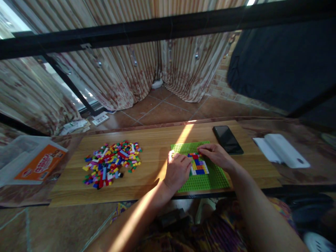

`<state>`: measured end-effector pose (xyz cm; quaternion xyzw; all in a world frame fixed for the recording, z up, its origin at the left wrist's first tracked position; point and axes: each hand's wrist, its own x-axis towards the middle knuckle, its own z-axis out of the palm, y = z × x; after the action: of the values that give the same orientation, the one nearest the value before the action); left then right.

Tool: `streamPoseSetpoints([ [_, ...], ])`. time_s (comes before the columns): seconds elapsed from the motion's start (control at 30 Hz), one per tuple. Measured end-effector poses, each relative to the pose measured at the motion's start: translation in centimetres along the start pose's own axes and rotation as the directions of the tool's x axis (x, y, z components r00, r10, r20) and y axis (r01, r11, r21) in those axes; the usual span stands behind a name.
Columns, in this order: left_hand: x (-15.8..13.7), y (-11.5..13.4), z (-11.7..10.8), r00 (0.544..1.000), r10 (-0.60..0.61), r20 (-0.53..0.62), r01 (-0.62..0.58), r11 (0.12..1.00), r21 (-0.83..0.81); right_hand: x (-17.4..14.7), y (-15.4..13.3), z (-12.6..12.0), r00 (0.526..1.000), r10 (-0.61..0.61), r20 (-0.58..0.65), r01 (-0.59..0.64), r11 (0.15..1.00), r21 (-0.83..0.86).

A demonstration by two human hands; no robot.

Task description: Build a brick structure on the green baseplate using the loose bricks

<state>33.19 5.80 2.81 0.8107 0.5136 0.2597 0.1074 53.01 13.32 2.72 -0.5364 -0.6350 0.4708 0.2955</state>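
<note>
A green studded baseplate [202, 183] lies on the wooden table in front of me. Toy building bricks [199, 167] in white, blue, yellow, red, orange and purple form a flat patch on it. My left hand [178, 170] rests over the plate's left side, fingers curled together at the patch's left edge; what they hold, if anything, is hidden. At the patch's upper right corner, my right hand [216, 156] has its thumb and fingertips pinched together. Anything between those fingertips is too small to make out.
A heap of loose coloured bricks [112, 162] spreads over the table's left part. A black phone [228, 139] lies behind my right hand. Left of the table is a clear plastic box [26, 143] with an orange label; a white object [287, 150] lies at the right.
</note>
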Motion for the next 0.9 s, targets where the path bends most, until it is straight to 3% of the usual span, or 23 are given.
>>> streamPoseSetpoints([
  [0.47, 0.3, 0.8, 0.0, 0.983, 0.143, 0.114, -0.174, 0.925, 0.339, -0.6, -0.5, 0.7, 0.999, -0.019, -0.040, 0.015, 0.996, -0.089],
  [0.7, 0.3, 1.8, -1.3, 0.988, 0.083, 0.131, -0.117, 0.952, 0.282, -0.7, 0.0, 0.7, 0.999, -0.005, -0.033, 0.001, 0.993, -0.117],
  [0.9, -2.8, 1.1, -2.4, 0.999, 0.006, 0.037, -0.012, 0.984, 0.176, -0.3, 1.1, 0.6, 0.999, -0.005, -0.051, -0.006, 0.977, -0.212],
])
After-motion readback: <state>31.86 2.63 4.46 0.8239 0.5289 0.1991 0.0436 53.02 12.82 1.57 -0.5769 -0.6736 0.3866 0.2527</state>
